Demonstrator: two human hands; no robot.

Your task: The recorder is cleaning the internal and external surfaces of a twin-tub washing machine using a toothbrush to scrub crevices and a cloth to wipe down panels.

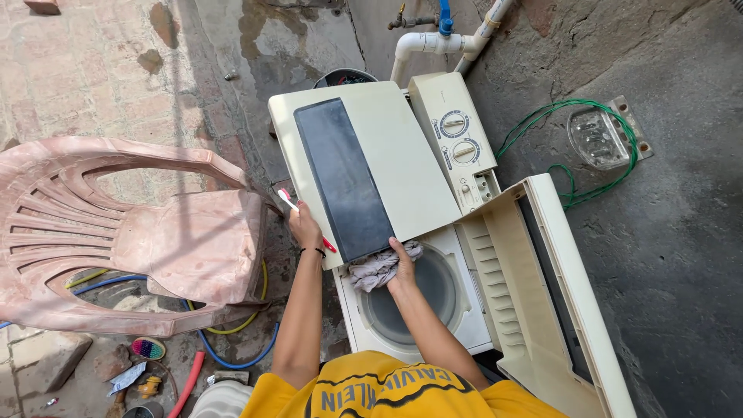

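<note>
The cloth (377, 267), grey and crumpled, lies on the washer (418, 232) at the near edge of its closed lid (364, 166), just above the round drum opening (418, 294). Your right hand (402, 262) presses down on it, fingers curled over the folds and closed on the fabric, the thumb side against the lid's dark panel (340, 178). Your left hand (304, 226) rests at the washer's left edge, wrapped around a toothbrush (288, 200) with a white and red handle; its head sticks up past your fingers and the red tail pokes out below your wrist.

The washer's second lid (542, 294) stands swung open to the right of the drum opening, its ribbed underside facing you. Behind that lid, the control panel (457, 143) with two dials runs along the washer's right side. Beyond the washer, a white pipe (441, 42) with a blue valve meets the wall. Right of the washer, a green wire (573, 131) loops on the concrete around a clear soap dish (597, 138). Left of the washer, a pink plastic chair (131, 232) lies tipped over, just beside your left forearm, with hoses (232, 340) coiled beneath it.
</note>
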